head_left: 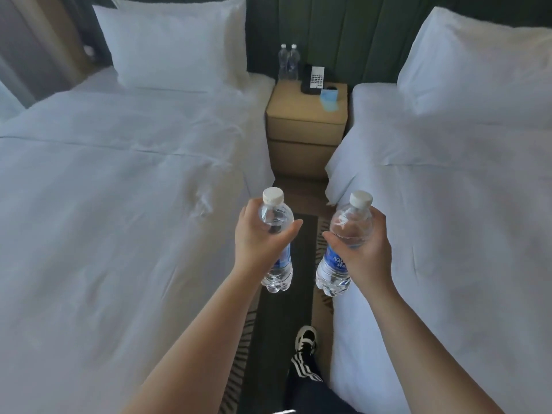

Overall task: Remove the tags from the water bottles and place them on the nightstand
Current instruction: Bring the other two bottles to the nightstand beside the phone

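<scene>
Person is standing in the aisle between two beds, arms stretched forward. Left hand (257,234) is gripping a clear water bottle (276,243) around its upper body, fingers and thumb wrapping it, white cap pointing up. Right hand (363,243) is gripping a second bottle (343,249) the same way, blue label showing below the fingers. Both bottles are hanging in the air over the dark carpet (274,324), near each other but apart. No way to tell whether any tag is on them. Ahead, the tan nightstand (301,115) is sitting between the left bed (119,189) and right bed (448,174), well apart from the hands. Two more bottles (288,62) are standing upright at its back left corner, touching each other, beside a black phone (313,79) and a blue cup (328,98). A sneaker (306,339) is showing on the carpet below.
</scene>
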Tool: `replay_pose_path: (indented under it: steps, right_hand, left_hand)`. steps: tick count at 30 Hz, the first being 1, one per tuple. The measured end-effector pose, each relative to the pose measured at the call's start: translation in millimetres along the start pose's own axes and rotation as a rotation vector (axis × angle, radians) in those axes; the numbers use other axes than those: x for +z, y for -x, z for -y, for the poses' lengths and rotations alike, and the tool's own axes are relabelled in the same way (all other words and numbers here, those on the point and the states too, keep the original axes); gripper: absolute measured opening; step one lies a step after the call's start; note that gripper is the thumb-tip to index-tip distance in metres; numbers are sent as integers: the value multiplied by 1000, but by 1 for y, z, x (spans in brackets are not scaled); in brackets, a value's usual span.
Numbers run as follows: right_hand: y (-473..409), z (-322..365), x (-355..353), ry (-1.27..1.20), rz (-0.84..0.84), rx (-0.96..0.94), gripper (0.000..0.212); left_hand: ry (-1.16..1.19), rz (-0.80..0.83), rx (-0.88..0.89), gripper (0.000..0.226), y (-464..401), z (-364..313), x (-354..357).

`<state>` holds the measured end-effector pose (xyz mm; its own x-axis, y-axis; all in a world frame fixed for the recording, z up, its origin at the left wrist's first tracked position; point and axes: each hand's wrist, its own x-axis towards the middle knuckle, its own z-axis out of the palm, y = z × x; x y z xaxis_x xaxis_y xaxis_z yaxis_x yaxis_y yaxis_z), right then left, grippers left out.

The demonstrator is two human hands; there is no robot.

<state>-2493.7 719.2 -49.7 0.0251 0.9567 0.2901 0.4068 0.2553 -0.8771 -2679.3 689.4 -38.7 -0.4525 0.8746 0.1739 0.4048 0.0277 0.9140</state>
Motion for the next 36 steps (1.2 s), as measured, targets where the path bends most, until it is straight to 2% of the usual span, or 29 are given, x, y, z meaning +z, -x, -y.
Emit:
replay_pose_path:
  steps: [7,15,23,29,33,36]
  right_hand:
    - [-162,-32,12,-25,1,32,80]
    - [-294,-62,36,-85,25,110,72]
    - [-426,-95,94,-75,7,139,68]
    - [-563,-103,159,-92,-22,149,72]
    - [-645,-101,188,-82,-73,134,73]
    - [-690,-106,201,-72,-98,138,75]
  left_hand:
    - [3,12,6,53,-151,-24,78]
    - [67,60,-51,60,-279,-32,139]
    - [98,89,-75,55,-425,-1,186]
    - [103,88,-51,54,-583,12,213]
    - [82,60,-15,68,-677,3,226]
    - [73,57,-1,70,-725,2,241]
